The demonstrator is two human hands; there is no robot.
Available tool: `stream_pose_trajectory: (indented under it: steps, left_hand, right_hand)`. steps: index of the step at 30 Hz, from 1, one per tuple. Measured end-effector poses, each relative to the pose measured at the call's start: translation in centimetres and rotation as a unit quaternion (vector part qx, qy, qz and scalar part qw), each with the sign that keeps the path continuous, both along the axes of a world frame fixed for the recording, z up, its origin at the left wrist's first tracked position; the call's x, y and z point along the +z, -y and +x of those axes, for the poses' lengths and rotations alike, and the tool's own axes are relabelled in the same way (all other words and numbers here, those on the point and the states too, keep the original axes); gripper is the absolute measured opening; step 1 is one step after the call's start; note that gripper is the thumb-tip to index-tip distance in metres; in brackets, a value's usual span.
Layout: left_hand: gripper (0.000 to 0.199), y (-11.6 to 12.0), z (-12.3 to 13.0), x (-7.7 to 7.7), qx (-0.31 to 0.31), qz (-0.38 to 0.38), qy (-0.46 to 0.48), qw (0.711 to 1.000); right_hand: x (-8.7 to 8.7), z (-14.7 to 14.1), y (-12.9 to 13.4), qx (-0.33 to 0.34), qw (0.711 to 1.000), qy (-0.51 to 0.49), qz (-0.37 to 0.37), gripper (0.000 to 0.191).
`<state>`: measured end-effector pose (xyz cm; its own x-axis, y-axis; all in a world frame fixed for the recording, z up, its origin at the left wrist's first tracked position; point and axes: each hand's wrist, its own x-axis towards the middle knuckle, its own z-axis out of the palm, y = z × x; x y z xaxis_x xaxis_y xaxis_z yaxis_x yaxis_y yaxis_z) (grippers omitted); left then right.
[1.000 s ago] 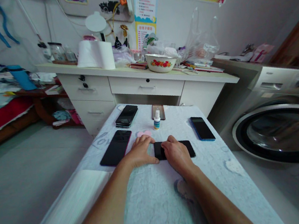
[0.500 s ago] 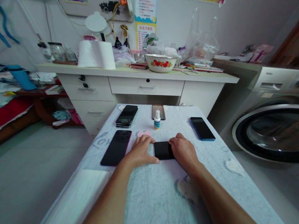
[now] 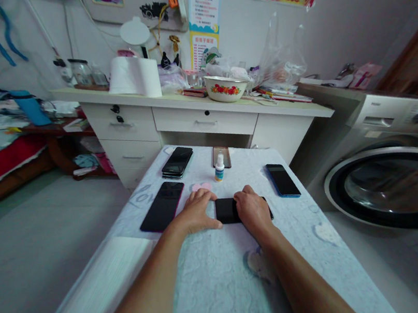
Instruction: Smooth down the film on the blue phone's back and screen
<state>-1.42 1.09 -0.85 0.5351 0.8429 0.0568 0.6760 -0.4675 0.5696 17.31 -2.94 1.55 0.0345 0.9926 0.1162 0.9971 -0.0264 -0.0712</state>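
Observation:
A black smartphone (image 3: 225,211) lies sideways on the cloth-covered table, screen up. My left hand (image 3: 197,211) braces its left end, thumb at the near corner and fingers at the far corner. Pressed onto the middle of the screen is my right hand (image 3: 251,206), its fingers curled together; whatever may be inside them is hidden. The phone's right end shows past that hand. Just beyond stands a small white spray bottle (image 3: 219,167) with a blue and yellow label. Left of my left hand lies a larger dark phone (image 3: 163,206) with a pink edge.
Stacked phones (image 3: 177,161) lie at the table's far left. A blue-edged phone (image 3: 282,180) rests on the right, and a brownish phone case (image 3: 226,157) behind the bottle. A white desk (image 3: 203,120) stands beyond, a washing machine (image 3: 389,150) to the right.
My right hand has slid left along the screen, uncovering the phone's right end. My left hand and the phone stay where they were.

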Motion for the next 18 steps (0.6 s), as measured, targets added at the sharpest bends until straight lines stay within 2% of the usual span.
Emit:
stream_pose_trajectory:
  steps: [9,18]
  left_hand:
    - [0.067,0.0,0.1,0.2,0.004,0.003,-0.003,1.000]
    - [0.065,0.1,0.0,0.2,0.003,-0.005,0.001,1.000]
  right_hand:
    - [-0.1,-1.9,0.2,0.085,0.996,-0.006,0.001,0.030]
    - [0.1,-0.7,0.1,0.050,0.998,-0.026,-0.001,0.031]
